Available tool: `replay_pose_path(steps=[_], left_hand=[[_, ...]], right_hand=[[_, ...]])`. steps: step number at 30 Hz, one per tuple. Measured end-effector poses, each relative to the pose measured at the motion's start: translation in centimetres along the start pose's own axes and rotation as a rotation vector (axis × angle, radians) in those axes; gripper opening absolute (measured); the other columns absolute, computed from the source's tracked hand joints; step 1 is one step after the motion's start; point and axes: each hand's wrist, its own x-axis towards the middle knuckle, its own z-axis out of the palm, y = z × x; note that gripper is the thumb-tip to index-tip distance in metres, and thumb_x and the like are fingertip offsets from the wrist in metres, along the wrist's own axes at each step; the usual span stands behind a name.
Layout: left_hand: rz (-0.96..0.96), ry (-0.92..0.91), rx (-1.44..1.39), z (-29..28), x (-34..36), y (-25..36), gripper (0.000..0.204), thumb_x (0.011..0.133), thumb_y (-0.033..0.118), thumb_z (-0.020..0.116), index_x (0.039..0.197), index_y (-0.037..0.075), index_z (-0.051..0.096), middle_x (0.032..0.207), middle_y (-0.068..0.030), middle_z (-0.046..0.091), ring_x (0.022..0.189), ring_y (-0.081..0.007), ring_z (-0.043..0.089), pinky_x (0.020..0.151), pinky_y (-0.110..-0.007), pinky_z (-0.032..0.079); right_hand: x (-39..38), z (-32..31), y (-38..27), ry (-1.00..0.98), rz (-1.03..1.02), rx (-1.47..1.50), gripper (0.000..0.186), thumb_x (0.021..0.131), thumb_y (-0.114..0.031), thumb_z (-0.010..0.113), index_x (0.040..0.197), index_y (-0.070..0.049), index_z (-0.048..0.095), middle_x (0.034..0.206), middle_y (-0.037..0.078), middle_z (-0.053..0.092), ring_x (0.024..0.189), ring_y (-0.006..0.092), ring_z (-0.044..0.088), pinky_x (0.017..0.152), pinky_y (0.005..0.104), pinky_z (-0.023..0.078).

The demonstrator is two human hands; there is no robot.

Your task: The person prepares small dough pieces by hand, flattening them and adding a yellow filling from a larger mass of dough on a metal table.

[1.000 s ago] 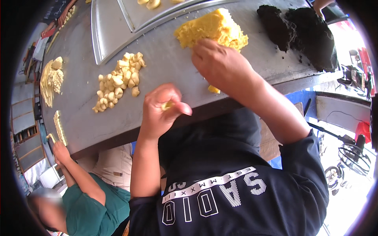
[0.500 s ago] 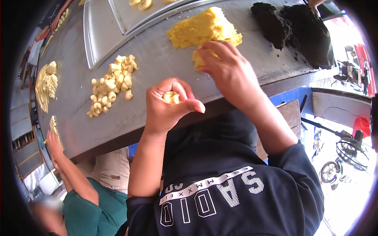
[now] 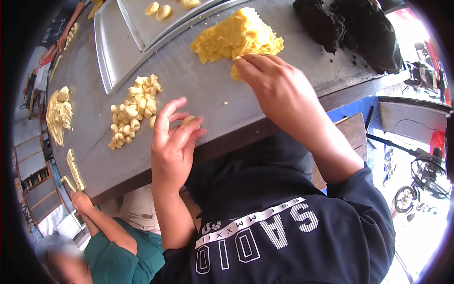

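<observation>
My left hand (image 3: pixel 174 132) is above the table's near edge, its fingers partly stretched. Between thumb and fingertips it pinches a small pale dough ball (image 3: pixel 188 119), mostly hidden. A pile of similar pale dough pieces (image 3: pixel 132 111) lies just beyond it on the metal table. My right hand (image 3: pixel 281 85) reaches to the front of a large crumbly mound of yellow filling (image 3: pixel 239 35). Its fingers are closed over a smaller yellow lump (image 3: pixel 235 73) that shows at the fingertips; the thumb is hidden.
Behind the pile stands a metal tray (image 3: pixel 113 47) with several round dough pieces (image 3: pixel 163 12). A dark, crumbly mass (image 3: pixel 364 35) sits at the far right. On the left are dough strips (image 3: pixel 59 116) and a co-worker's hands (image 3: pixel 82 201) beside a dough roll (image 3: pixel 74 170).
My left hand has moved left and turned, its curled fingers loosening around the dough. My right hand stays by the yellow filling, fingers drawn closer together. The co-worker's hands have moved nearer the table edge.
</observation>
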Motion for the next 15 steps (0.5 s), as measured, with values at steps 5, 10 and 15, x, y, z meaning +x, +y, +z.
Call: replay_pose_path(steps=[5,10,15], left_hand=[[-0.06,0.118,-0.25,1.8,0.3,-2.7,0.054,0.106,-0.003,0.08,0.16,0.001,0.069,0.125,-0.0167,0.087,0.118,-0.0229,0.08,0.11,-0.039,0.061],[0.017,0.063,-0.184,1.3,1.4,-1.6,0.056,0.109,-0.003,0.076,0.163,-0.001,0.064,0.131,-0.0202,0.086,0.116,-0.0311,0.082,0.1,-0.041,0.066],[-0.132,-0.114,-0.384,-0.6,0.5,-2.7,0.069,0.101,0.006,0.089,0.165,0.002,0.064,0.133,-0.0129,0.087,0.097,-0.0161,0.068,0.087,-0.033,0.063]], right_hand=[[-0.2,0.4,-0.3,-0.098,-0.12,0.008,0.031,0.09,-0.005,0.076,0.121,-0.006,0.078,0.113,0.008,0.074,0.109,0.033,0.072,0.094,0.0443,0.065],[-0.5,2.5,1.6,0.084,-0.306,0.124,0.011,0.09,-0.009,0.078,0.101,-0.006,0.078,0.112,0.008,0.072,0.106,0.0308,0.071,0.093,0.0436,0.064],[-1.5,1.6,3.0,0.027,-0.143,0.347,0.027,0.095,-0.017,0.083,0.12,-0.008,0.079,0.134,0.008,0.07,0.115,0.0319,0.071,0.103,0.0429,0.06]])
